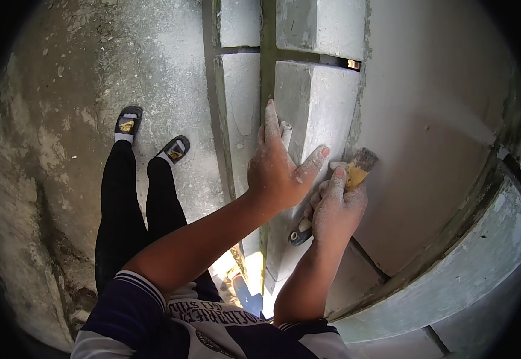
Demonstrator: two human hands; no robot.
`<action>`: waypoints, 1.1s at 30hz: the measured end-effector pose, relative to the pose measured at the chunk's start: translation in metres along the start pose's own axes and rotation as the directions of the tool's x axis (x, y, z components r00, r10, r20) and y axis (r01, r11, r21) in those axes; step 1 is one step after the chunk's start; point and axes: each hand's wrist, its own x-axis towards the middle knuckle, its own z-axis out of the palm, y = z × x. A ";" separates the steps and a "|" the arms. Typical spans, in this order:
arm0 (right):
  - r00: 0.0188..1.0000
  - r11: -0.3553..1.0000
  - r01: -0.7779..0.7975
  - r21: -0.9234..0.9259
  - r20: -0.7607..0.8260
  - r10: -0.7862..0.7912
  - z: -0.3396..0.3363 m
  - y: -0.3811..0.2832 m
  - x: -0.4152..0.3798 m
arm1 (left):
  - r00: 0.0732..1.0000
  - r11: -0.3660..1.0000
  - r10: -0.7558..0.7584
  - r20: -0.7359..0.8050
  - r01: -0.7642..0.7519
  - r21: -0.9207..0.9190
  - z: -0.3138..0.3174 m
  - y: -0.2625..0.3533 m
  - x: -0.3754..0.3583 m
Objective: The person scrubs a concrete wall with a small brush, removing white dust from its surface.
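My left hand (281,167) lies against a white plastered block (329,102), with thumb and index finger stretched apart and white dust over the fingers. Something pale and narrow (286,133) shows beside the index finger, partly covered by the hand. My right hand (335,209) is closed around the handle of a paintbrush (361,167). Its worn dark bristles point up and right, close to the smooth wall panel (428,131). The dark end of the handle, with a hole in it, sticks out below the fist.
More plastered blocks (242,23) continue upward, parted by dark gaps. A rough, stained concrete floor (69,90) spreads at left, where my feet in dark slides (128,121) stand. A curved ledge (440,269) runs along the lower right. Bright light comes through near my waist.
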 end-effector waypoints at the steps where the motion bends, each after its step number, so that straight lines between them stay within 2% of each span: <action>1: 0.999 0.999 0.045 -0.029 0.003 -0.045 0.004 -0.004 0.007 | 1.000 0.999 -0.013 0.004 0.013 -0.037 0.001 -0.001 0.000; 2: 0.997 0.998 0.063 -0.029 -0.031 -0.064 0.008 -0.002 0.009 | 1.000 0.997 -0.020 0.005 0.021 -0.072 0.002 -0.002 0.001; 5: 0.997 0.992 -0.076 0.105 -0.009 0.078 -0.001 0.004 -0.009 | 1.000 1.000 0.004 0.007 -0.004 0.018 -0.001 0.000 0.001; 8: 0.989 0.983 -0.150 0.103 0.028 0.147 -0.013 0.001 -0.017 | 0.999 0.999 -0.014 0.028 0.013 0.048 -0.003 0.002 0.002; 12: 0.994 0.987 -0.100 0.128 0.045 0.095 0.001 -0.024 0.000 | 1.000 1.000 0.019 -0.007 -0.019 0.023 -0.001 0.002 0.002; 15: 0.991 0.980 -0.132 0.147 0.008 0.132 -0.003 -0.017 -0.011 | 1.000 0.999 -0.001 0.005 0.001 0.041 -0.003 0.002 0.001; 18: 0.982 0.978 -0.187 0.090 0.028 0.185 -0.014 -0.015 -0.017 | 1.000 0.997 -0.009 0.011 0.008 0.072 -0.004 0.003 0.002; 22: 0.994 0.992 -0.095 0.085 0.057 0.090 -0.008 -0.020 -0.005 | 1.000 0.999 -0.009 0.014 0.009 0.044 -0.002 0.004 -0.001; 25: 0.994 0.992 -0.102 0.069 0.038 0.100 -0.015 -0.004 -0.014 | 1.000 1.000 -0.009 0.018 0.008 0.014 -0.002 0.003 -0.001; 28: 0.983 0.978 -0.177 0.111 0.069 0.170 -0.014 -0.019 -0.012 | 1.000 0.999 0.000 -0.004 0.000 0.037 -0.002 0.002 0.001; 32: 0.998 0.989 0.045 -0.143 0.041 -0.039 -0.008 -0.004 0.008 | 1.000 0.999 -0.002 -0.005 0.001 -0.039 0.001 0.003 0.001; 33: 1.000 0.991 -0.003 -0.132 0.025 0.006 -0.013 0.001 0.001 | 1.000 1.000 -0.003 0.007 0.003 -0.005 -0.001 0.005 0.001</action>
